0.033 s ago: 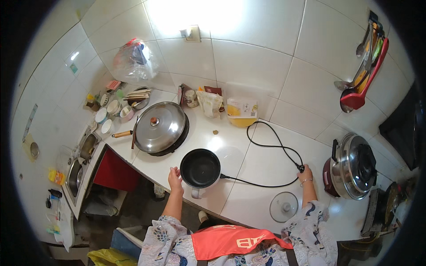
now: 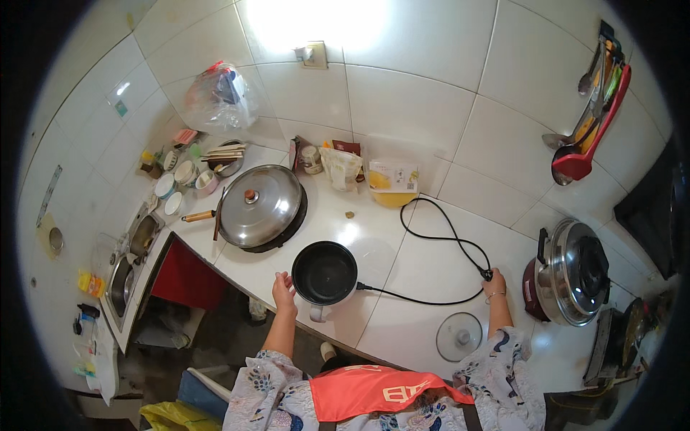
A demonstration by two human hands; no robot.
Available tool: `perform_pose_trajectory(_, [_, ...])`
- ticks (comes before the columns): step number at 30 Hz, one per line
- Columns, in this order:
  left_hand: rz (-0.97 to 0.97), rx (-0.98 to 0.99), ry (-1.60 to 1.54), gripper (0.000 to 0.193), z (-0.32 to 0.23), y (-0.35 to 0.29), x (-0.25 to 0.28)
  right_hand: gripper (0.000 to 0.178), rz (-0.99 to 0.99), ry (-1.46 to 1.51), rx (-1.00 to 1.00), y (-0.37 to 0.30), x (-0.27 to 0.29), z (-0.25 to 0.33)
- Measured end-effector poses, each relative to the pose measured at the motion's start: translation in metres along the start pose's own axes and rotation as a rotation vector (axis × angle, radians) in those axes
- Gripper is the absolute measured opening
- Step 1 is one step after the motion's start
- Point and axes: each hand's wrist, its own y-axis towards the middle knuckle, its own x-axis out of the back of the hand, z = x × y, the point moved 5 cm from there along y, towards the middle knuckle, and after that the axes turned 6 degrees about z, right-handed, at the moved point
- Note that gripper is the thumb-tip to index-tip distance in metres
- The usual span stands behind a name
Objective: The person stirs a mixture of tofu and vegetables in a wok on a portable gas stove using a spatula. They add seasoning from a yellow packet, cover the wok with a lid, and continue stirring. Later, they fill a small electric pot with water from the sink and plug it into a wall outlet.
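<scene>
A small electric pot [image 2: 325, 273] with a dark inside and a pale handle stands near the counter's front edge. Its black power cord [image 2: 413, 297] runs from the pot's right side and loops back across the counter. My right hand [image 2: 495, 284] is closed round the plug [image 2: 486, 275] at the cord's end. Just left of the pot is my left hand [image 2: 284, 290], its fingers loosely apart and holding nothing; whether they touch the pot's side I cannot tell. A round glass lid [image 2: 458, 337] with a knob lies close to my right forearm.
Behind the pot sits a lidded frying pan [image 2: 260, 205]. Bowls [image 2: 185, 172] and a tub of yellow food [image 2: 392, 183] stand near the wall. A steel cooker [image 2: 571, 273] is at the right, below hanging utensils [image 2: 586, 140]. A wall socket [image 2: 313, 54] holds a white plug.
</scene>
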Motion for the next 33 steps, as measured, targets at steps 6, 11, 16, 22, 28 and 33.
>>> perform_pose_trajectory(6, [0.031,0.079,0.089,0.057,0.025,-0.027,0.012,0.039,-0.064,0.07,0.042,0.007,-0.001,-0.007])
perform_pose_trajectory(11, [0.004,0.113,0.038,0.055,0.037,-0.045,0.032,0.041,-0.376,0.374,0.443,-0.007,0.018,0.014])
perform_pose_trajectory(16, [-0.079,-0.036,0.005,0.052,0.008,-0.028,0.051,0.027,-0.394,0.795,0.643,-0.079,0.116,0.124])
perform_pose_trajectory(22, [0.295,-0.532,0.056,0.031,-0.16,-0.071,-0.053,0.033,-0.147,0.78,1.156,-0.202,0.189,0.335])
perform_pose_trajectory(28, [0.736,-0.838,0.05,0.028,-0.282,-0.1,-0.212,0.047,-0.286,0.726,1.179,-0.218,0.166,0.509])
perform_pose_trajectory(33, [0.728,-0.695,-0.171,0.016,-0.299,-0.027,-0.22,0.042,-0.22,0.851,1.088,-0.215,0.111,0.574])
